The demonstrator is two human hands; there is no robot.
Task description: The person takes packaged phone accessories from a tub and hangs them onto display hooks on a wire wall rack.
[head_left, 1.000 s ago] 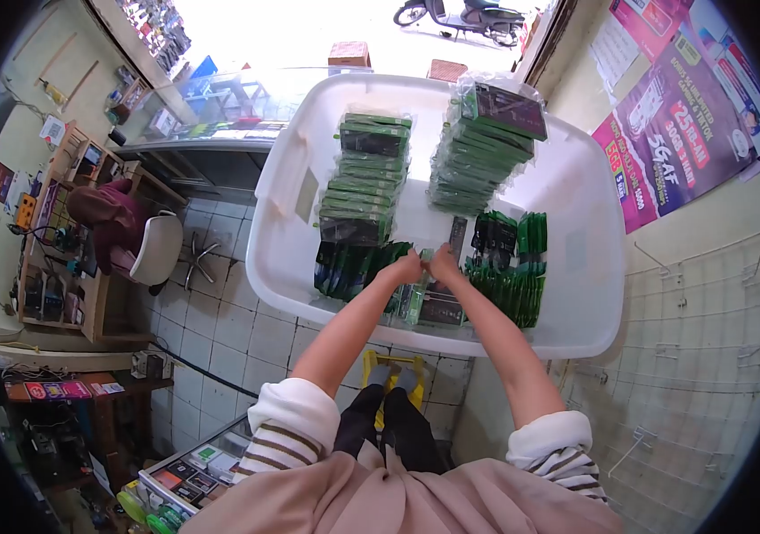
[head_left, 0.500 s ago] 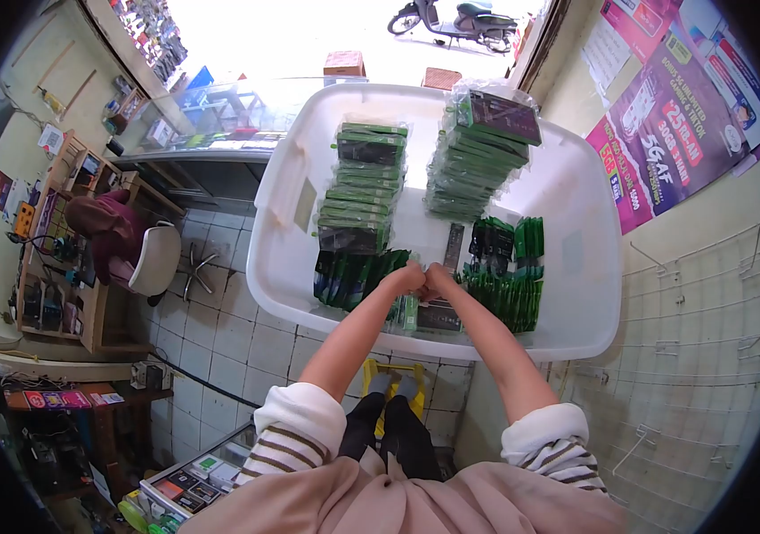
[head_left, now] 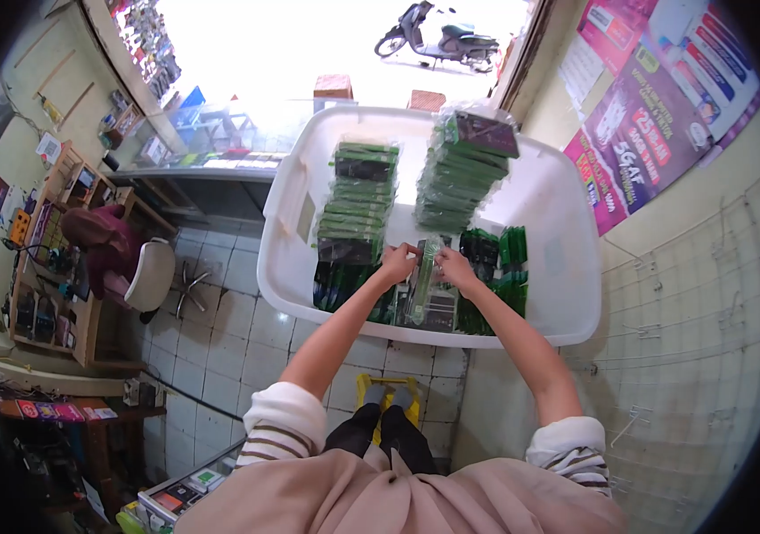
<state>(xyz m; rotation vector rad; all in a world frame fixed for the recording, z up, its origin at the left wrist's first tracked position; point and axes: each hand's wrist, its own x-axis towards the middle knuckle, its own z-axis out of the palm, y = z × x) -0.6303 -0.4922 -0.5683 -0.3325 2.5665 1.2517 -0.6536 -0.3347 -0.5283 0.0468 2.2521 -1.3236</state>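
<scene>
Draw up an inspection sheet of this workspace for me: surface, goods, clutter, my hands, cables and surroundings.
Surface: white plastic tub, bare plastic showing along its right side.
Goods: left stack and right stack, both plastic-wrapped, green and black; more dark green packs nearer you.
Clutter: many small items about the wooden desk on the left; small boxes in the case at lower left.
Hands: left hand and right hand at either side of a clear-wrapped green packet; exact grip too small to tell.
Cables: dark cable across the tiled floor.
Surroundings: seated person at left, posters at right, scooter outside.
</scene>
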